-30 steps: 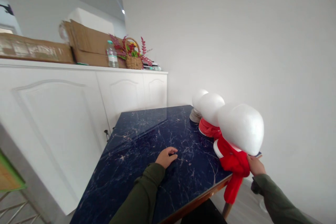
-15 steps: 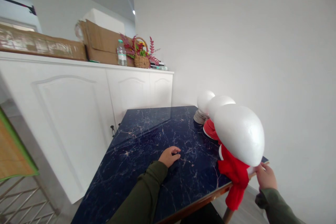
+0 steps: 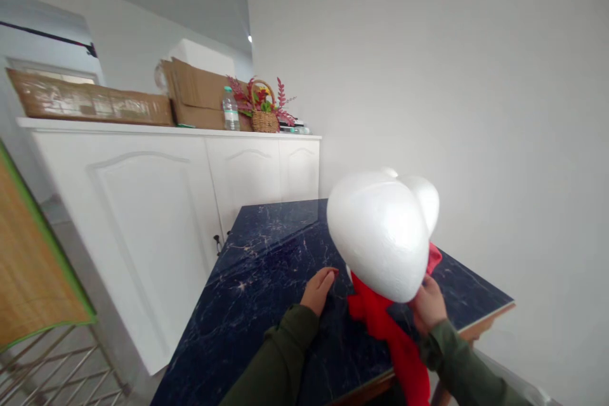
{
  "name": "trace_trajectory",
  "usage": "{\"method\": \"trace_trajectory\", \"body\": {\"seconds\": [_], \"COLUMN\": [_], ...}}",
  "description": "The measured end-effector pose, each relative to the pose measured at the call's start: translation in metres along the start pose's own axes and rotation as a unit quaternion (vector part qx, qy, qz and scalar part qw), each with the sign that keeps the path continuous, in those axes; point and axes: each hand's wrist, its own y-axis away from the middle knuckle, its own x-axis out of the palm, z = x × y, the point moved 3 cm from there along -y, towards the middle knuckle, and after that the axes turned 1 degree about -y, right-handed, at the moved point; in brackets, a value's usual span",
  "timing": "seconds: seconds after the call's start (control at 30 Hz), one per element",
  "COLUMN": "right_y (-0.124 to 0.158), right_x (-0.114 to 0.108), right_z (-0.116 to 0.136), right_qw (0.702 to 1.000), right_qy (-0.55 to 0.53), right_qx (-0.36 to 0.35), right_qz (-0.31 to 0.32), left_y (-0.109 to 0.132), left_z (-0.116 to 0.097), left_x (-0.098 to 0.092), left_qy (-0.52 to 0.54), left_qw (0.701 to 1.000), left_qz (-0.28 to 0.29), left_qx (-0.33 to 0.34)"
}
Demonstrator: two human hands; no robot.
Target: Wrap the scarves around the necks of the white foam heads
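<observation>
- My right hand [image 3: 429, 306] grips the base of a white foam head [image 3: 380, 235] with a red scarf [image 3: 385, 323] at its neck, holding it up above the dark marble table [image 3: 266, 279].
- My left hand [image 3: 318, 288] rests on the tabletop just beside it, fingers loosely curled, holding nothing.
- Another foam head [image 3: 425, 196] sits behind, mostly hidden.
- White cabinet [image 3: 157, 203] on the left.
</observation>
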Motion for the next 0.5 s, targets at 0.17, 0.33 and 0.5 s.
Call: {"method": "trace_trajectory", "body": {"seconds": [0.17, 0.33, 0.5], "right_y": [-0.021, -0.041, -0.061], "right_x": [0.097, 0.136, 0.131], "right_z": [-0.048, -0.097, -0.111], "right_qw": [0.995, 0.992, 0.991], "right_qy": [-0.022, 0.002, 0.048], "right_qx": [0.095, 0.127, 0.115], "right_qz": [0.027, 0.018, 0.048], "left_y": [-0.006, -0.013, -0.015], "left_z": [0.014, 0.023, 0.027], "left_x": [-0.012, -0.037, -0.043], "left_qy": [0.162, 0.027, -0.157], "left_qw": [0.975, 0.970, 0.956], "left_qz": [-0.143, -0.230, -0.241], "left_qx": [-0.055, -0.072, -0.051]}}
